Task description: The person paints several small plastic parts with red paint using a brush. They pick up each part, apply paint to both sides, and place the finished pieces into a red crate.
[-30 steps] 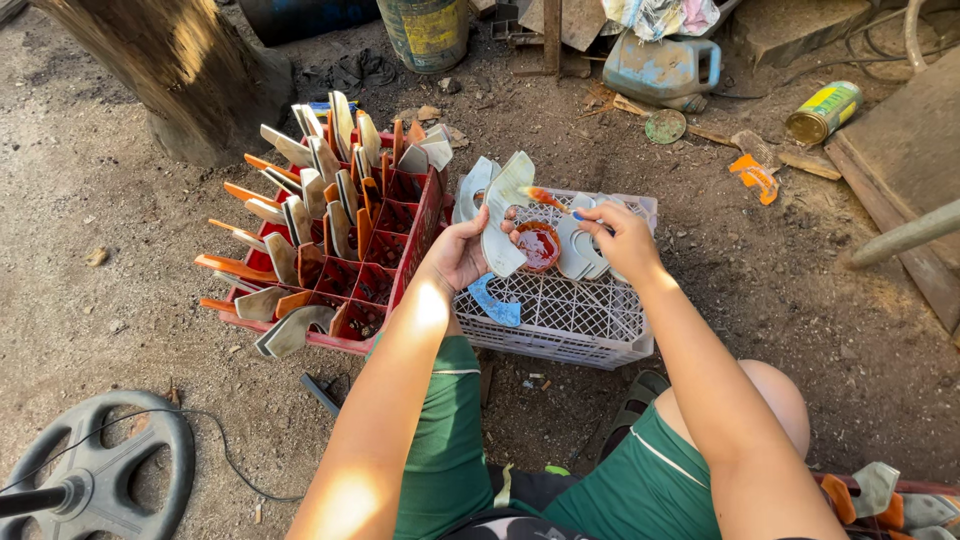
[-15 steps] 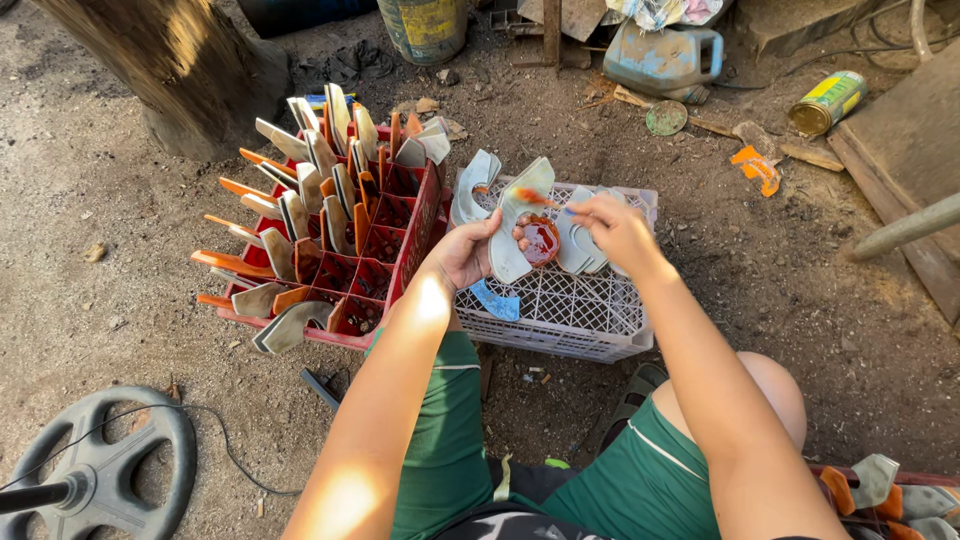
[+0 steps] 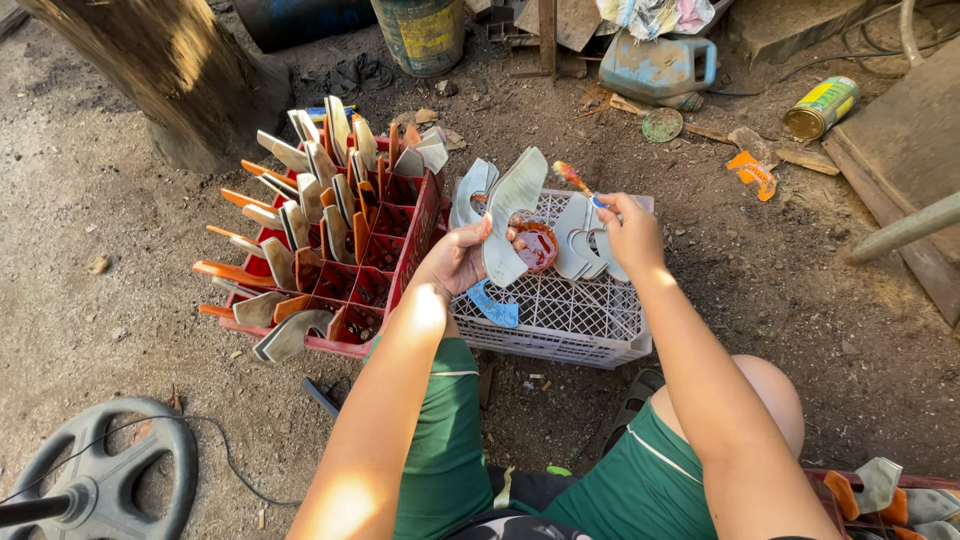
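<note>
So, biggest first: red crate (image 3: 345, 290) on the dirt, its compartments stuffed with curved metal blades standing up, some with orange-painted ends. Touching its right side is a white crate (image 3: 570, 320), flipped over and used like a bench, with a few more unpainted blades (image 3: 585, 240) lying on top next to a small cup (image 3: 538, 245) of red paint.

Left hand (image 3: 455, 262) is clamped on one blade (image 3: 510, 210), fingers wrapped round the lower end, so it stands upright just over the white crate. Looks like stiff sheet steel, thin and not too heavy, probably with an edge you don't want to slide along, so gripping low on the flat like that seems right. Wet paint would smear, so I'd keep off the painted end.

Right hand (image 3: 630, 225) is pinched shut on a thin brush (image 3: 580, 185), red tip up near the blade's top. Light as nothing, fingertip grip is plenty.
</note>
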